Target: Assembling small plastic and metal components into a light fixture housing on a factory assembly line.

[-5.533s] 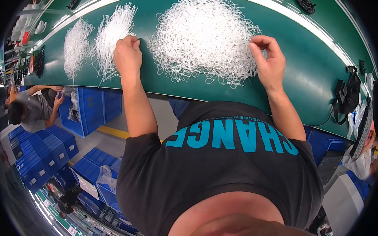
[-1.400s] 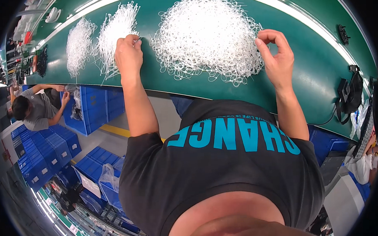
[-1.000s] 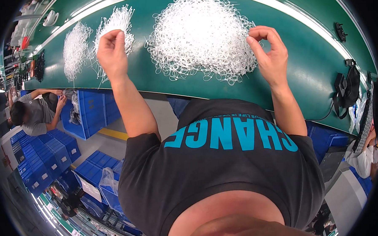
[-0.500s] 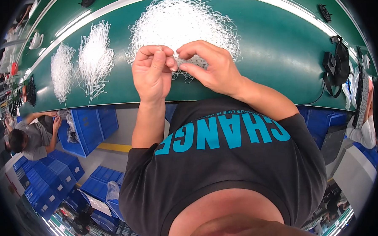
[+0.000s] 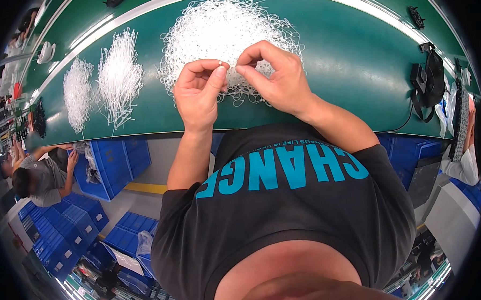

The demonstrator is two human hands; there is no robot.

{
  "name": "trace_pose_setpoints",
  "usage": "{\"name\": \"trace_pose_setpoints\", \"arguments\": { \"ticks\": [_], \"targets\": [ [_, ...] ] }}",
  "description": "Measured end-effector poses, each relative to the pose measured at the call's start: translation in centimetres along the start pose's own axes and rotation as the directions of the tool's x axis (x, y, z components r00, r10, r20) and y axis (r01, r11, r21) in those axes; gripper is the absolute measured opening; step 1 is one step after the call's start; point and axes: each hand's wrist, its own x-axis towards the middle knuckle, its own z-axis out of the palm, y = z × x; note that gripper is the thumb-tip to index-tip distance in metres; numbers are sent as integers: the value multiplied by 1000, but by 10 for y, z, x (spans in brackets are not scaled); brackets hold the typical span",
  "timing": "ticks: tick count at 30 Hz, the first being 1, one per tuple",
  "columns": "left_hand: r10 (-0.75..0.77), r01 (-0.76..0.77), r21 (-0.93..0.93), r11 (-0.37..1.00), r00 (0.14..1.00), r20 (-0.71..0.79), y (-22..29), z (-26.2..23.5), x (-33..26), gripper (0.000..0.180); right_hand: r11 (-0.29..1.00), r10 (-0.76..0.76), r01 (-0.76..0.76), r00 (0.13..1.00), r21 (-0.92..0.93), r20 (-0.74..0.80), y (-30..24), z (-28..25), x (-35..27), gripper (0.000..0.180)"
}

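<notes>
My left hand (image 5: 199, 93) is closed in a pinch, thumb against forefinger, on the small white head of a thin plastic tie (image 5: 220, 63). Just to its right, my right hand (image 5: 280, 78) also pinches, thumb and forefinger together. The tie's strand can hardly be made out against the white behind it, so what the right fingertips hold is unclear. Both hands are raised over the near edge of a large heap of white looped ties (image 5: 219, 30). Further left on the green table (image 5: 349, 65) lie a bundle of straight white ties (image 5: 120, 75) and a smaller white bundle (image 5: 78, 95).
A black strapped device (image 5: 433, 80) lies at the table's right end. A small black part (image 5: 416, 17) is at the far right, and a white object (image 5: 46, 52) at the far left. Blue crates (image 5: 117, 163) stand below the table, where another person (image 5: 43, 177) sits.
My hands have moved slightly apart, the right one up and to the right. The tie's small white head now shows at the left fingertips.
</notes>
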Motion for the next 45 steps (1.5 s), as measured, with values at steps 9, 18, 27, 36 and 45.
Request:
{"name": "trace_pose_setpoints", "arguments": {
  "ticks": [9,18,27,36,45],
  "targets": [
    [-42,44,77,996,999,-24,-3,3,-6,14,998,-23,31,992,60,-123,-3,15,-2,8],
    [40,-37,63,997,998,-53,0,-1,-4,13,965,-247,237,966,-115,-76,8,14,0,7],
    [62,-54,155,986,997,-43,-2,-4,-5,12,963,-244,232,967,-137,-71,9,14,-2,6],
    [70,-76,257,963,997,32,-2,-2,-9,12,996,-90,86,990,-38,-105,6,17,-5,12],
    [46,-43,224,974,999,-8,-6,2,-12,12,998,-67,65,997,-24,-48,3,13,-6,18]
  ]
}}
